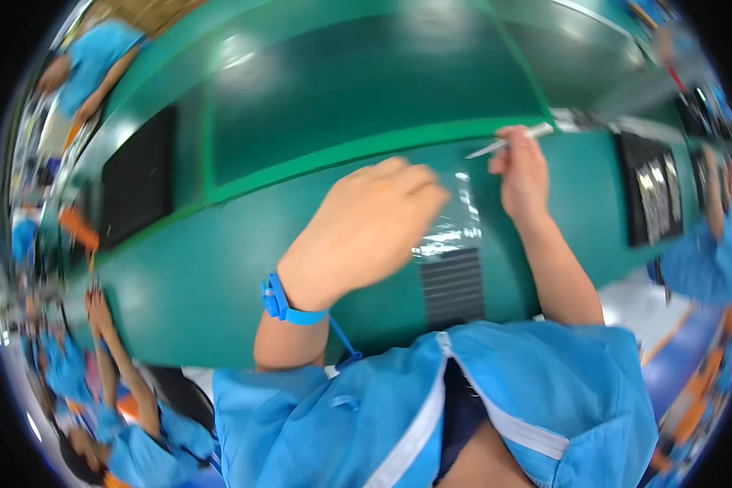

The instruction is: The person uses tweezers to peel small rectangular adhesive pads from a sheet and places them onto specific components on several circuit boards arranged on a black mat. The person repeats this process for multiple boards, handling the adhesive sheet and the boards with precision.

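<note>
My right hand [522, 175] is closed around a slim tool [488, 149] with a whitish handle and a thin pointed tip, which aims left. My left hand [366, 224], a blue band [289, 305] on its wrist, hovers over the bench with its back showing. Its fingers are curled in and blurred, and the fingertips are hidden. Between my hands lies a dark ribbed strip [453, 286]. Clear, shiny plastic film [461, 215] extends from the strip's far end, close to my left fingers.
A green bench [252, 268] runs in front of me, with a raised green edge [366, 146] beyond. At right is a black tray [652, 191] with several shiny strips; at left, a black panel [141, 175]. A blue cord [346, 337] trails from my wristband. Co-workers in blue sit at both sides.
</note>
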The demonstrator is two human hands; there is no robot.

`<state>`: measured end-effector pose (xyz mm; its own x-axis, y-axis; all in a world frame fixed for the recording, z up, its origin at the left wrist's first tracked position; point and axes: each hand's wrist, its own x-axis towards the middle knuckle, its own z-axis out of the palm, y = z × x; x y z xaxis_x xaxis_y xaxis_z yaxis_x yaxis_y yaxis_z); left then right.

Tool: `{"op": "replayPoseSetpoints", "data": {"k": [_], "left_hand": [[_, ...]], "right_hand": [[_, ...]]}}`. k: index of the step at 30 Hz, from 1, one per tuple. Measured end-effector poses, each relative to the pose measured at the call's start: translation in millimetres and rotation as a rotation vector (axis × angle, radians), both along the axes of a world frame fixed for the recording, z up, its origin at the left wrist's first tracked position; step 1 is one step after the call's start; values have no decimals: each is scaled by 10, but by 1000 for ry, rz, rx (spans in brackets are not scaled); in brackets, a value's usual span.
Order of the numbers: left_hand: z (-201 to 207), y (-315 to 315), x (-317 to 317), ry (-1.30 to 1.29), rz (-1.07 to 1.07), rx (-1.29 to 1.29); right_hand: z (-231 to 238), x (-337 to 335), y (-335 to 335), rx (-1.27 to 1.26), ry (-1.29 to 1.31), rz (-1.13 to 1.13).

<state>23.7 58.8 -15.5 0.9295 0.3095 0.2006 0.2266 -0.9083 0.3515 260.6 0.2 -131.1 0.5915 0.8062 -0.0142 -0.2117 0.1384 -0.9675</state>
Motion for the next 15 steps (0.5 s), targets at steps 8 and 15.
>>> {"op": "replayPoseSetpoints", "data": {"k": [8, 15], "left_hand": [[-784, -963, 251, 210, 24, -128], [-850, -968, 295, 136, 78, -127]], "right_hand": [[104, 308, -831, -137, 166, 226], [73, 78, -974, -182, 31, 248]]}}
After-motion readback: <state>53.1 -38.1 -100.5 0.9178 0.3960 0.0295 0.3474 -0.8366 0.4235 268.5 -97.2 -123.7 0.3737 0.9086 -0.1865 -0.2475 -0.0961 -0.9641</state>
